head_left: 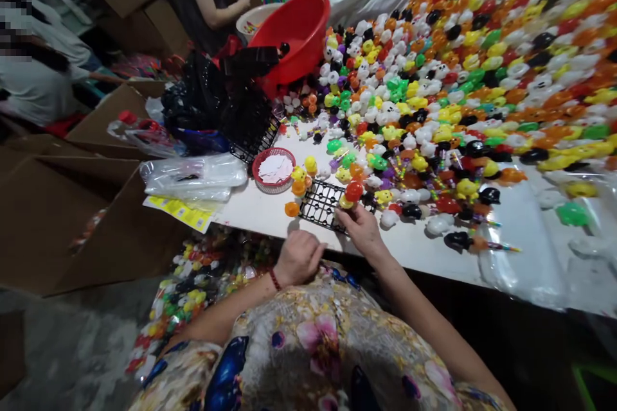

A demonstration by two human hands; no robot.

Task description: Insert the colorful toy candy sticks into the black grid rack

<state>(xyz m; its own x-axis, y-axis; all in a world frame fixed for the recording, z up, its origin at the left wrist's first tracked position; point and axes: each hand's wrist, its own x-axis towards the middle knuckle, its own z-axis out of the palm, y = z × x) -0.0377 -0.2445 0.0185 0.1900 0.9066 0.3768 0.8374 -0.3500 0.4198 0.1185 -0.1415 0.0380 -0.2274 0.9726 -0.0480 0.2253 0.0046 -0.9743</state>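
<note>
Black tray [322, 204] lying flat at the near table [414, 245] edge, right in front of the body, probably so both hands can get at it without stretching. Red toy [353, 191] sitting on the tray's far right corner, yellow ones and an orange ball [292, 209] crowded round its left side, the big toy heap [463, 77] spreading off behind and to the right. Small red basket [273, 170] of white slips just left of the tray, near enough to grab from.

Right hand [362, 229] resting on the tray's near right edge, fingers bent down onto it, thumb tucked, looks like pinning or gripping the frame; can't tell if anything small is pinched. Left hand [298, 258] hanging just below the table edge, loosely curled into a fist, knuckles up, red bracelet on the wrist; no telling whether something's inside. Both forearms angled in from the lap, elbows low.
</note>
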